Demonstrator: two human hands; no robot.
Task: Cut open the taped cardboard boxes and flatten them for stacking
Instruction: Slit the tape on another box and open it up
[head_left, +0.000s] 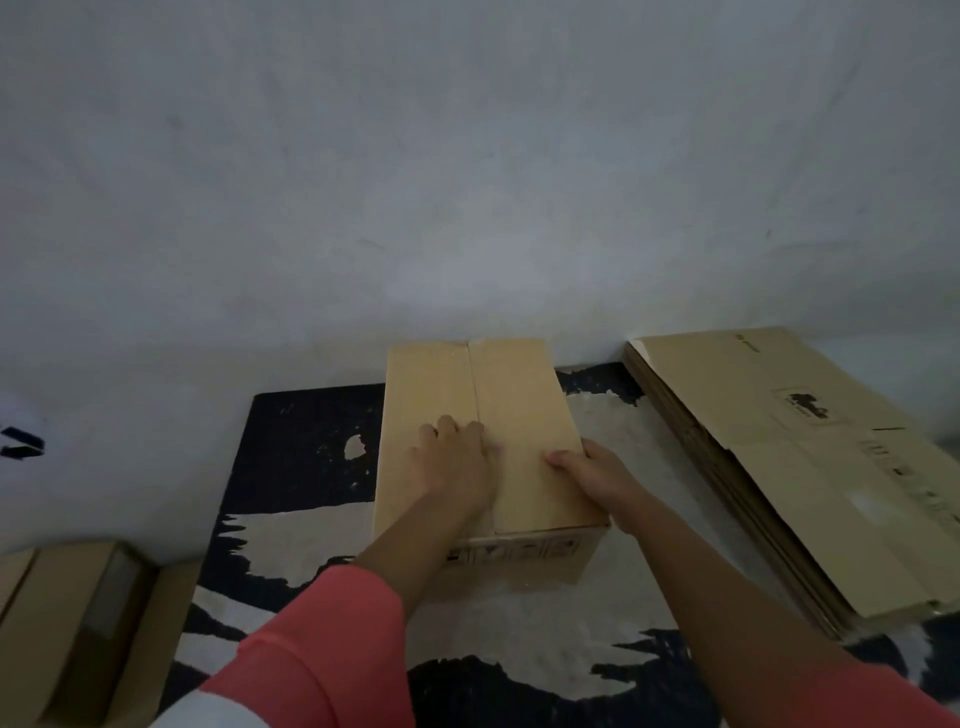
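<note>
A closed cardboard box (514, 395) stands on a dark and white patterned rug (291, 457) in front of me, its two top flaps meeting along a centre seam. My left hand (457, 462) lies on the top beside the seam, fingers curled down against the flap edge. My right hand (597, 470) grips the box's right top edge, thumb on top and fingers down the side. No cutting tool is in view.
A stack of flattened cardboard boxes (789, 467) lies on the floor to the right, against the pale wall (467, 182). More assembled boxes (72, 623) stand at the lower left.
</note>
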